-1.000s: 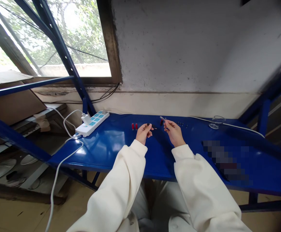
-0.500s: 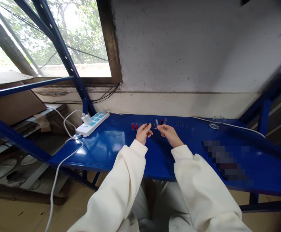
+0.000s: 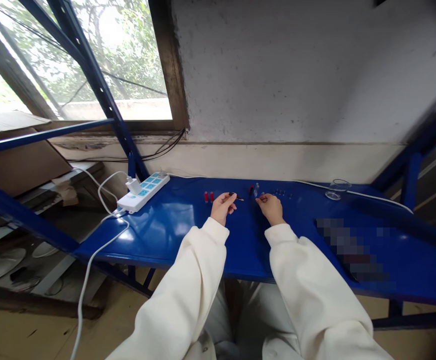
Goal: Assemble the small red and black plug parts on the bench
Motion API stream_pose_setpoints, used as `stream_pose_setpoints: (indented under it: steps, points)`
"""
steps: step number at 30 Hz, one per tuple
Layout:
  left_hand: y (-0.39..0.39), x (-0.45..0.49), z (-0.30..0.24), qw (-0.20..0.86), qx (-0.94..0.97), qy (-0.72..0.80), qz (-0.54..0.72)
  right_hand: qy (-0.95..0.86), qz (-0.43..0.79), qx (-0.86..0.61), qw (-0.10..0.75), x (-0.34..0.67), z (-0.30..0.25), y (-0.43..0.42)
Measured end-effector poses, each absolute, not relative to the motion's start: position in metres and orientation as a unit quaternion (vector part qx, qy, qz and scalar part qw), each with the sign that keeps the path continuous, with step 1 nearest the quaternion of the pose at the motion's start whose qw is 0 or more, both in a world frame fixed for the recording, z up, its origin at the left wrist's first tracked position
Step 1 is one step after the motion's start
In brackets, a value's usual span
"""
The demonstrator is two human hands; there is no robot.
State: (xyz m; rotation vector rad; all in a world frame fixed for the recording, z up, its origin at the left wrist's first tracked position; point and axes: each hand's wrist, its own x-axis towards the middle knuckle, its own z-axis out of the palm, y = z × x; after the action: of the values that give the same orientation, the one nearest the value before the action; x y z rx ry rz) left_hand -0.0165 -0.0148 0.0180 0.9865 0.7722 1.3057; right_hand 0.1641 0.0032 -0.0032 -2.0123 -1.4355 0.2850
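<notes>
My left hand (image 3: 222, 206) is closed around a small black pen-like piece (image 3: 235, 195) held just above the blue table (image 3: 173, 225). My right hand (image 3: 271, 207) rests low on the table with its fingers curled near a small clear tube (image 3: 256, 189) and a little red piece (image 3: 251, 190); whether it holds anything is too small to tell. Two small red caps (image 3: 208, 196) stand left of my left hand. A row of tiny dark parts (image 3: 281, 192) lies right of my right hand.
A white power strip (image 3: 143, 191) with a plugged charger and white cable (image 3: 90, 260) sits at the table's left rear. A clear glass dish (image 3: 337, 189) stands at the right rear. A wall runs behind the table, and blue rack beams (image 3: 101, 95) cross at left.
My right hand has dropped from a raised position down and right to the table, near the clear tube. My left hand has stayed put with the black piece.
</notes>
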Motion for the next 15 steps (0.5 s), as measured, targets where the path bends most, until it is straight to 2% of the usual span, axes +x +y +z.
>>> stream_pose_setpoints:
  steps: [7, 15]
  points:
    - [-0.016, -0.007, 0.009, 0.525, 0.532, 0.404, 0.527, -0.558, 0.087, -0.776, 0.282, 0.163, -0.007, 0.013]
    - [0.002, 0.014, 0.011, 0.261, 0.718, 0.492, 0.417, -0.567, 0.070, -0.778, 0.264, 0.164, -0.007, 0.019]
